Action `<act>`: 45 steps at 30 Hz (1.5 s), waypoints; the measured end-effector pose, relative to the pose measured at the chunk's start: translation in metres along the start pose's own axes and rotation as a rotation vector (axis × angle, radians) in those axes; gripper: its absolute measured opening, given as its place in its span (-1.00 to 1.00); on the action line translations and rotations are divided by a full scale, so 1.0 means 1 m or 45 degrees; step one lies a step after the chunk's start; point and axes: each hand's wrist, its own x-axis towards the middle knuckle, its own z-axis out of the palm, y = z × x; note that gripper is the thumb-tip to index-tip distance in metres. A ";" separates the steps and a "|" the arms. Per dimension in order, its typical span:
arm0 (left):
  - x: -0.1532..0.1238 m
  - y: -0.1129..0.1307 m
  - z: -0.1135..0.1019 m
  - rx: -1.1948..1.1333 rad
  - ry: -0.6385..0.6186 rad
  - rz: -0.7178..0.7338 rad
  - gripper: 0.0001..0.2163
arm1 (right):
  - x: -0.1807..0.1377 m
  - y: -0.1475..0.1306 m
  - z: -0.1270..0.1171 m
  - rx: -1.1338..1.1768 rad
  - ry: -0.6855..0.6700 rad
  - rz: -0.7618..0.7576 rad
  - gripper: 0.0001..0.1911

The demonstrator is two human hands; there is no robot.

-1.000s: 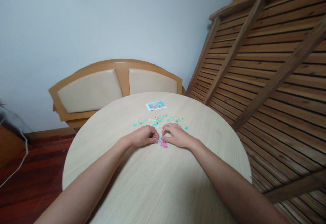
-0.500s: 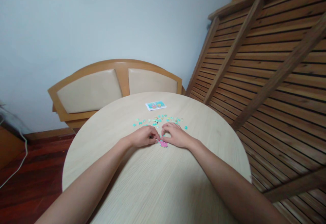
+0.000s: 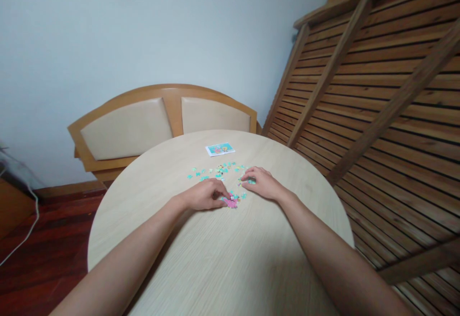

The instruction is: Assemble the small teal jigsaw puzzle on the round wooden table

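My left hand [image 3: 206,195] is bent low, its thumb and first finger close together on the pink patch [image 3: 231,203]. The patch lies flat near the middle of the table [image 3: 215,268], and it looks like pieces joined up. I can't tell if the left fingers grip a piece or just press down. My right hand [image 3: 264,183] is off to the side, its fingers curled, with small blue-green bits by the tips. From so far away they are tiny and a bit blurry, so I can't say whether it has picked one up.

Here is what I think could go wrong. If the left fingers push too hard or slide, the patch could come apart or get bumped crooked. If the right hand drags low, it could sweep the loose pieces [image 3: 225,167] about or flip some over, because they look thin and light. A piece could also hide under a palm.

Now I count. Two hands. One pink patch. One card [image 3: 220,149], lying flat past the pieces. One round table. One headboard [image 3: 174,115] with two pale panels. One big slatted frame [image 3: 395,105]. Loose pieces: well over ten, too small and bunched for a sure count.
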 end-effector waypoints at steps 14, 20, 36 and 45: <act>0.000 -0.007 0.005 0.252 0.130 0.058 -0.80 | 0.000 -0.018 -0.008 -0.121 -0.024 -0.059 -0.86; -0.002 -0.002 0.004 0.224 0.100 0.134 -0.75 | -0.002 -0.012 -0.008 -0.015 -0.146 -0.122 -0.62; -0.003 -0.004 0.004 0.231 0.108 0.075 -0.73 | -0.004 0.008 -0.017 -0.150 -0.055 0.078 -0.82; -0.003 -0.005 0.005 0.218 0.121 0.094 -0.71 | -0.001 0.008 -0.014 -0.014 -0.039 0.057 -0.81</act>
